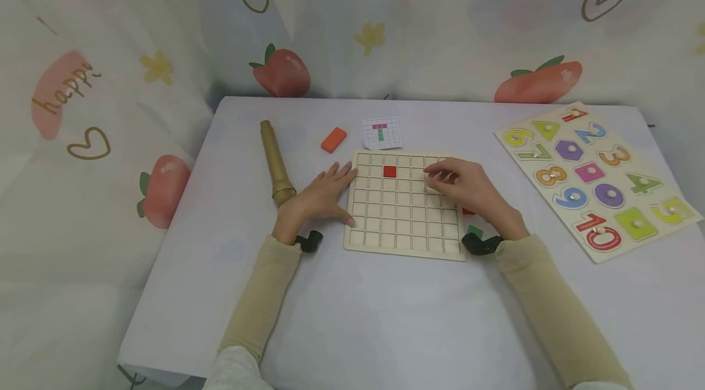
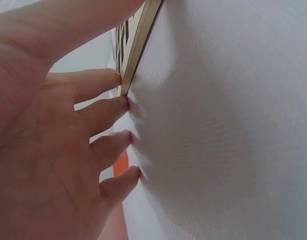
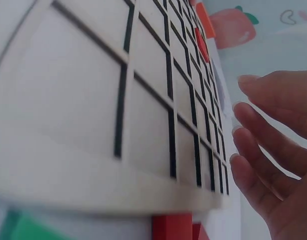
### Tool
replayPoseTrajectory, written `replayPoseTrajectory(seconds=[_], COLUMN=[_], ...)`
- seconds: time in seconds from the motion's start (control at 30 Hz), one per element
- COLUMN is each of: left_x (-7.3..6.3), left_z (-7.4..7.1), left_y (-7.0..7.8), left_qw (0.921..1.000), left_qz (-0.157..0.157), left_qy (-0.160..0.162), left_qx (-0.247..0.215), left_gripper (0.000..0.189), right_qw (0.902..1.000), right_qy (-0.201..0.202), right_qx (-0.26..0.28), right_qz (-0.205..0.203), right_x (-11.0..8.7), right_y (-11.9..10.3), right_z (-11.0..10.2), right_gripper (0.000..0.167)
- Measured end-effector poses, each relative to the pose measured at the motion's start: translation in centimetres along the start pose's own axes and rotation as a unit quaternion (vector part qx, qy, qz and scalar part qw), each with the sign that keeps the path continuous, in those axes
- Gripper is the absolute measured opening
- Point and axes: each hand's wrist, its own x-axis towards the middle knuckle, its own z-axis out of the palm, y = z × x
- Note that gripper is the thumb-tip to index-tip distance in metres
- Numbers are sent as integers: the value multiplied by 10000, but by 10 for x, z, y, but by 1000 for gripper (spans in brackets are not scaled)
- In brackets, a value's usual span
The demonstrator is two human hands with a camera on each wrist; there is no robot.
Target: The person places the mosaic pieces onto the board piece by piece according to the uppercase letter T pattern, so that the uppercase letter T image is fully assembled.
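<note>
A pale wooden grid board (image 1: 404, 218) lies on the white table with one red square tile (image 1: 390, 171) in a cell of its second row. My left hand (image 1: 325, 194) is spread along the board's left side. In the left wrist view, its index fingertip is at the board's edge and the other fingertips rest on the tablecloth. Above the upper right cells hovers my right hand (image 1: 459, 182), fingers loosely bent with nothing between them. Beside the board's right edge, partly hidden by that hand and wrist, are red blocks (image 3: 172, 227) and a green block (image 1: 475, 231).
Behind the board lies a small card (image 1: 380, 133) showing a red and green T pattern. An orange block (image 1: 333, 140) and a bamboo-like stick (image 1: 275, 160) are at the left. A number-and-shape puzzle board (image 1: 592, 154) sits at the right. Printed curtains (image 1: 440, 41) hang behind the table.
</note>
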Motion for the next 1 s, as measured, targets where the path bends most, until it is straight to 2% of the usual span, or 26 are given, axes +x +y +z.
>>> replayPoseTrajectory(seconds=[0.33,0.63,0.83,1.0], left_x=[0,-2,-2,-2], left_z=[1,0,-1,-1], left_y=[0,0,-1,-1], left_qw=[9999,9999,9999,9998], left_qz=[86,126,147,163], left_qy=[-51,-32,-35,-37], left_qx=[-28,-54,-67,-107], left_gripper=[120,120,121,121], right_qw=[9991,9968,9957,9949], right_qy=[270,113,-29,-302], right_qx=[-276,-312,-449,-477], right_qz=[201,722,808,830], right_x=[-28,-42,-46,-49], right_y=[19,35,45,50], right_z=[-19,-31,-36,-42], right_gripper=[26,35,40,40])
